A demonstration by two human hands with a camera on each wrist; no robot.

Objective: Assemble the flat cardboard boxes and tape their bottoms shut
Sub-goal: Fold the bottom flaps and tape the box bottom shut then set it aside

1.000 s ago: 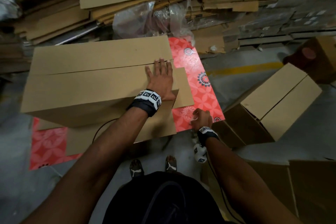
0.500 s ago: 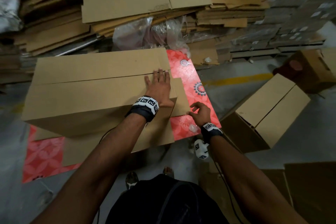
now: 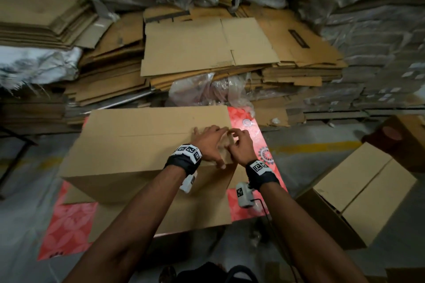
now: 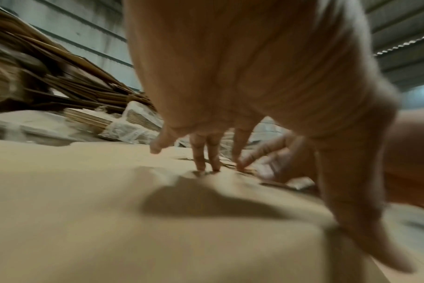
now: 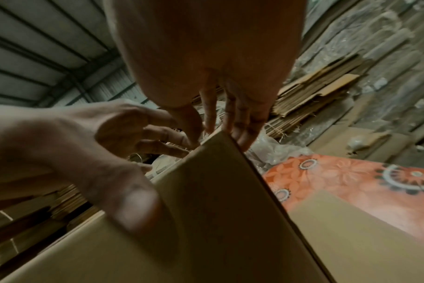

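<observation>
head view hides my fingertips; wrist views show left hand [image 4: 266, 80] pressing straight fingers on box [image 3: 138, 145], right hand [image 5: 206, 57] relaxed at its corner.

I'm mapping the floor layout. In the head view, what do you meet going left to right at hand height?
Grey floor → cardboard box being assembled → left hand → right hand → red patterned mat → folded box on the floor.

Right hand [image 5: 206, 57] fingers extended down, tips touching the top right corner edge of the cardboard box [image 5: 206, 201]. Left hand [image 5: 85, 145] spread on the box top, fingertips close to the right's. Red floral mat [image 5: 351, 178] beneath, flat cardboard stack [image 5: 315, 92] behind.
</observation>
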